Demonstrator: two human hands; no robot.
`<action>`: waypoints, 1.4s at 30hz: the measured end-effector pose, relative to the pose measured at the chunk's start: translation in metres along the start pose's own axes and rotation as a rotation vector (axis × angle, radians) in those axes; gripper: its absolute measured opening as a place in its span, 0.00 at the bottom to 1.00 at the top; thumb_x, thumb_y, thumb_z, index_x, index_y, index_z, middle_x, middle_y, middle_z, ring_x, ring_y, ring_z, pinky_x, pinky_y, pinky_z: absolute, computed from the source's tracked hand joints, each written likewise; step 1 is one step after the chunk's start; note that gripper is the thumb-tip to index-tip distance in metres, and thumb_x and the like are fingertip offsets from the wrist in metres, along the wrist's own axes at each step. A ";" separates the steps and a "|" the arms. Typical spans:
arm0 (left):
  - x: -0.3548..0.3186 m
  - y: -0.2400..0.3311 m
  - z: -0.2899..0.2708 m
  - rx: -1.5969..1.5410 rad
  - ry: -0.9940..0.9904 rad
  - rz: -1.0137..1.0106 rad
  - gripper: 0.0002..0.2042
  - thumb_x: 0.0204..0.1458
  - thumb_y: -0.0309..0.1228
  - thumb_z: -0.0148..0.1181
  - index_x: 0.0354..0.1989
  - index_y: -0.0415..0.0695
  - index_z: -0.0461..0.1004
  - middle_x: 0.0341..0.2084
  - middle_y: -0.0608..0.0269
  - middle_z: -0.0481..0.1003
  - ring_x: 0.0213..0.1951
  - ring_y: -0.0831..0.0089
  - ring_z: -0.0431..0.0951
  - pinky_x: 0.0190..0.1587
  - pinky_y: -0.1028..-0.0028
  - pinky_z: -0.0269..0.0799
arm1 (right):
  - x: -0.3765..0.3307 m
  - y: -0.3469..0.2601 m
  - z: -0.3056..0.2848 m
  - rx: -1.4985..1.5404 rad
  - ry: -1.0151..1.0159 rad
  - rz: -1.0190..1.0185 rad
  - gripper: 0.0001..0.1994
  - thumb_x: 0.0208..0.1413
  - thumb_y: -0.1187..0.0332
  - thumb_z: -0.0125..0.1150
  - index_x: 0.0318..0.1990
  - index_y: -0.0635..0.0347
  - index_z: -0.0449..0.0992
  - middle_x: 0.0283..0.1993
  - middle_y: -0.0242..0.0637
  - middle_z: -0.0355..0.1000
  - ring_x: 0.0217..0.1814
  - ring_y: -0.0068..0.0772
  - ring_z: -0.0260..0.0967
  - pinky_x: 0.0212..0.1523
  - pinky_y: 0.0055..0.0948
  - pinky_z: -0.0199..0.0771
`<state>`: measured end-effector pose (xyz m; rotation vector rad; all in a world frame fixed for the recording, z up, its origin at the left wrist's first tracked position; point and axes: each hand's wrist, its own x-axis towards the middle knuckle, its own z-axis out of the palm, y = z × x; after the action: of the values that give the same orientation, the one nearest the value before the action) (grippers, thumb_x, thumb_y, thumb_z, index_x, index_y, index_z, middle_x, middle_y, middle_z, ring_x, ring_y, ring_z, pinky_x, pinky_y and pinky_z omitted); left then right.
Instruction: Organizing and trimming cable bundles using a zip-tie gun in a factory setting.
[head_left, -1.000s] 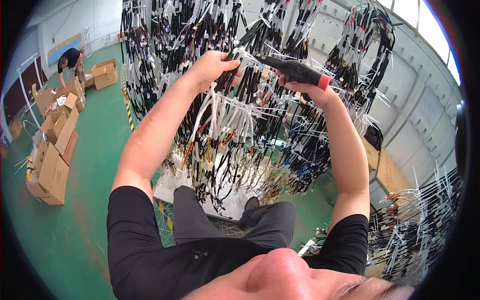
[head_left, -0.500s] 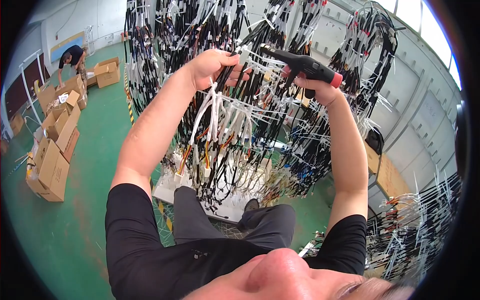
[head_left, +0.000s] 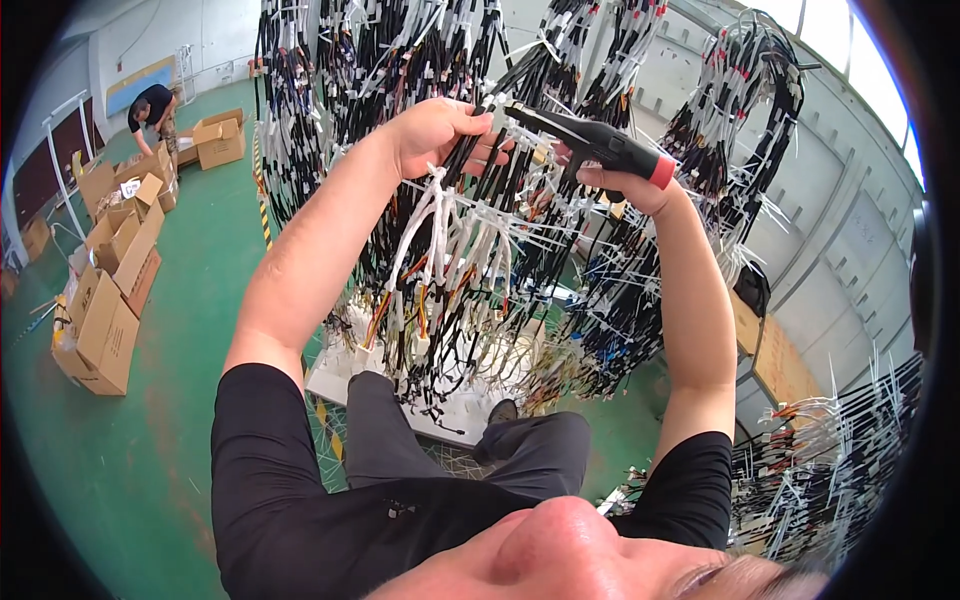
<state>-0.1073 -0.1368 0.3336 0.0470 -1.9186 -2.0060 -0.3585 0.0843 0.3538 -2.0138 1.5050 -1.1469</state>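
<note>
Nearest are the wearer's black short-sleeved shirt (head_left: 430, 525) and dark grey trousers (head_left: 400, 435). Both bare forearms reach forward, and the two hands are apart at the height of the hanging cables. The left hand (head_left: 437, 138) is closed around a slim bundle of black cables (head_left: 463, 153), its thumb and fingers wrapping it. The right hand (head_left: 635, 187) is clamped on the grip of a black, gun-shaped hand tool with a red rear end (head_left: 595, 142). The tool lies between the hands, its narrow nose pointing left at a small white plastic tie (head_left: 496, 101) on the bundle, just above the left fingers; whether nose and tie touch cannot be told.

Just below the left hand, a cluster of white-sleeved leads (head_left: 437, 228) hangs down. Around and behind it hang dense black-and-white wire harnesses (head_left: 370, 60), many with white tie tails sticking out. Their lower ends dangle over a white flat platform (head_left: 330, 383) on the green floor (head_left: 200, 300).

At the lower right is another mass of bristling wires (head_left: 830, 470); beyond it stands a wooden-topped table (head_left: 788, 365) with a black bag (head_left: 752, 292) near it. Far left, brown cardboard boxes (head_left: 107, 335) line the floor, and a co-worker in a dark top (head_left: 155, 103) bends over them.
</note>
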 end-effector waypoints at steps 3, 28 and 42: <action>-0.001 0.002 0.003 0.046 -0.016 -0.003 0.11 0.73 0.32 0.51 0.52 0.37 0.75 0.56 0.48 0.80 0.56 0.53 0.83 0.54 0.53 0.82 | -0.003 -0.005 0.004 0.107 0.000 0.010 0.31 0.59 0.78 0.71 0.70 0.57 0.71 0.55 0.33 0.81 0.56 0.28 0.78 0.61 0.32 0.78; 0.002 0.003 0.007 0.038 -0.101 -0.005 0.10 0.71 0.33 0.54 0.49 0.39 0.75 0.55 0.45 0.81 0.55 0.54 0.84 0.53 0.55 0.83 | -0.011 -0.009 0.014 -0.063 0.086 0.115 0.15 0.63 0.65 0.72 0.54 0.56 0.80 0.36 0.26 0.77 0.39 0.17 0.74 0.45 0.25 0.77; 0.006 -0.013 0.010 0.114 -0.020 0.035 0.14 0.73 0.34 0.52 0.58 0.38 0.72 0.51 0.51 0.82 0.51 0.60 0.85 0.53 0.58 0.83 | -0.015 -0.013 0.017 -0.597 0.036 -0.192 0.21 0.54 0.75 0.66 0.57 0.60 0.76 0.70 0.47 0.70 0.69 0.53 0.72 0.67 0.41 0.72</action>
<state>-0.1187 -0.1288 0.3235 0.0224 -2.0309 -1.8806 -0.3381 0.0997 0.3474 -2.5797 1.8686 -0.8645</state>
